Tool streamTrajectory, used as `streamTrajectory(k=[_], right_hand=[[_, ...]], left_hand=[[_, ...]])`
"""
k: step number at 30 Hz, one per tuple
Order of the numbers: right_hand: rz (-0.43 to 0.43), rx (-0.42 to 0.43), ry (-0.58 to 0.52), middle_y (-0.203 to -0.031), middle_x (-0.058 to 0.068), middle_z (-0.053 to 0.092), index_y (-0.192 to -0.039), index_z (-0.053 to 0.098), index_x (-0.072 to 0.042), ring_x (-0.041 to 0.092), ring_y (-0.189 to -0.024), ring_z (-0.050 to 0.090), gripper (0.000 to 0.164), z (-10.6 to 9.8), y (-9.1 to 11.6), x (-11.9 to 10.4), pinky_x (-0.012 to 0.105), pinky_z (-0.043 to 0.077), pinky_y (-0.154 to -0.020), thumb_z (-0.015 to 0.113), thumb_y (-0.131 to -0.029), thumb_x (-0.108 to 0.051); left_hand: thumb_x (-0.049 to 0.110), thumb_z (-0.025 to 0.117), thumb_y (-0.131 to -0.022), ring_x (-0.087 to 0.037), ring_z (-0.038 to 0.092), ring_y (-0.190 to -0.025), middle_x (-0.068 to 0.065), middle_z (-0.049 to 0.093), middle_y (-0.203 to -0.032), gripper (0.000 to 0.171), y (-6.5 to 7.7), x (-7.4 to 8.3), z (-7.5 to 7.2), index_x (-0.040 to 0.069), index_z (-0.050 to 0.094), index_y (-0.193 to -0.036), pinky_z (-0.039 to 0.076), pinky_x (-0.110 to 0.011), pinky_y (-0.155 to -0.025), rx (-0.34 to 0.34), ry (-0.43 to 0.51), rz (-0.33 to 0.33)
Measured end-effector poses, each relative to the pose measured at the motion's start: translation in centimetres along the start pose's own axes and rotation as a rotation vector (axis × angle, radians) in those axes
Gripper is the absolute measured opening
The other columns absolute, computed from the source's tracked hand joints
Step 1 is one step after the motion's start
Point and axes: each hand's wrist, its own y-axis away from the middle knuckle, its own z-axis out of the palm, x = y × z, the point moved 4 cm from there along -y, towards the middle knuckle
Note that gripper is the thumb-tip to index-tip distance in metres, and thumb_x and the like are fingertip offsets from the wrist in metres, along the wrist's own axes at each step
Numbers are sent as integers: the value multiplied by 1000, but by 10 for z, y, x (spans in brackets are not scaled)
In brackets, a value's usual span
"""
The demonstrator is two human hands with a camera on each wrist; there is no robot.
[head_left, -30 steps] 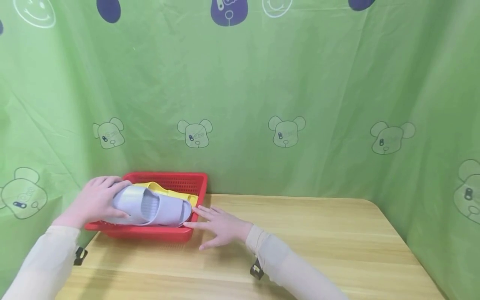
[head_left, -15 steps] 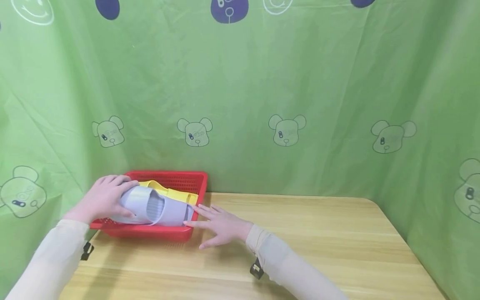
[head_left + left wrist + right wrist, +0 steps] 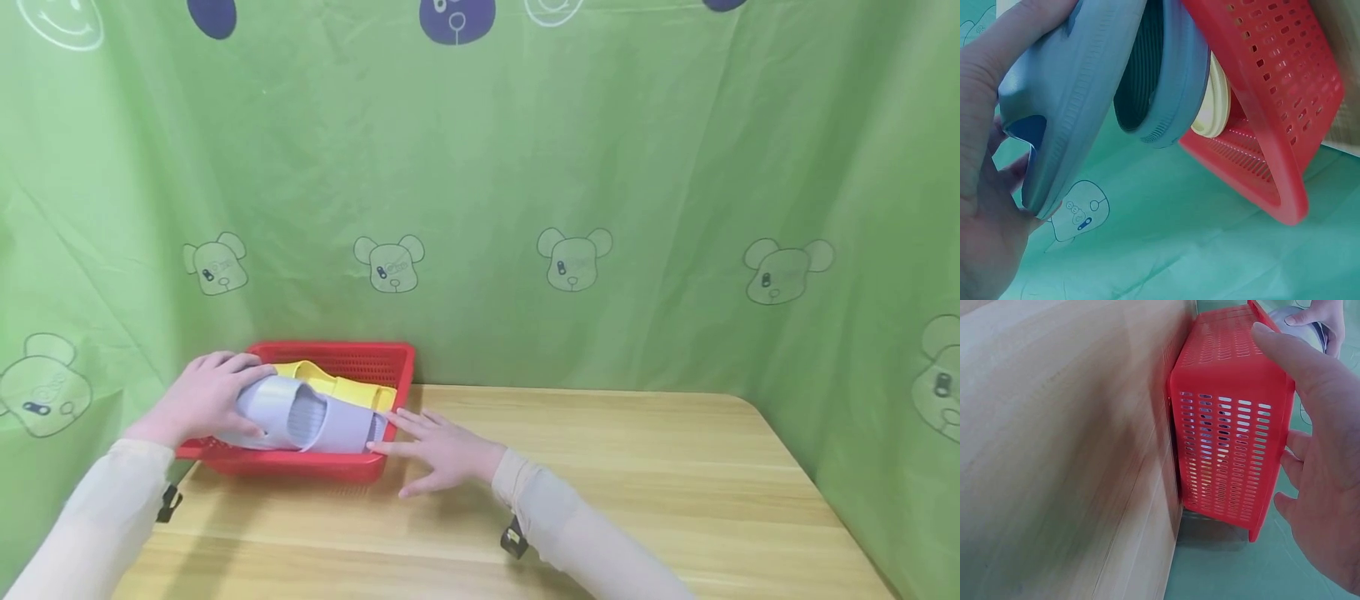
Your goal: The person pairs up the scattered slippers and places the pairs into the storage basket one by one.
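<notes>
A pair of pale lavender-grey slippers (image 3: pixel 348 423) lies lengthwise in the red basket (image 3: pixel 300 465), one overlapping the other. My left hand (image 3: pixel 206 398) grips the left one by its end, the thumb on the near side and the fingers over the far side. From the left wrist, that held slipper (image 3: pixel 1079 94) shows tilted beside the second slipper (image 3: pixel 1175 81). Yellow slippers (image 3: pixel 360 392) lie behind them in the basket, partly covered. My right hand (image 3: pixel 446 454), fingers spread and fairly straight, touches the basket's right rim.
The basket stands at the left part of the wooden table (image 3: pixel 615 483), near the green curtain (image 3: pixel 480 183) that hangs behind and on both sides. Its perforated end wall (image 3: pixel 1222 456) faces my right palm.
My left hand has moved a little to the right, pushing the lavender-grey slippers further toward the basket's right end. Since half a second ago it has barely shifted. The right hand stays in place.
</notes>
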Motion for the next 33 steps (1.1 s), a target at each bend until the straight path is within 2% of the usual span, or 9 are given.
streamTrajectory(k=[12, 25, 29, 33], right_hand=[[-2, 4, 9, -166, 5, 1, -154, 16, -43, 29, -153, 7, 78, 4, -2, -1, 57, 11, -122, 56, -89, -60], [15, 5, 17, -166, 5, 1, -154, 18, -41, 27, -154, 6, 78, 5, -3, 3, 54, 11, -123, 56, -89, -62], [15, 10, 23, -166, 5, 2, -154, 19, -41, 28, -153, 7, 79, 5, -2, 3, 55, 12, -123, 56, -88, -62], [14, 12, 7, -165, 5, 2, -154, 20, -40, 29, -153, 7, 79, 4, -1, 2, 55, 11, -122, 57, -88, -61]], left_hand=[[45, 89, -53, -40, 52, -114, -13, 62, -126, 83, 1, 1, -4, 16, 63, -126, 43, -65, -88, -31, 18, -10], [46, 88, -54, -42, 48, -119, -15, 57, -135, 92, -2, 1, 0, 16, 56, -134, 50, -62, -77, -96, 40, -65], [47, 88, -54, -42, 48, -121, -14, 56, -136, 93, -2, 5, -1, 15, 54, -135, 47, -65, -85, -85, 23, -60], [54, 84, -59, -43, 42, -128, -15, 50, -144, 94, 0, 8, -1, 18, 50, -140, 37, -73, -96, -74, 2, -49]])
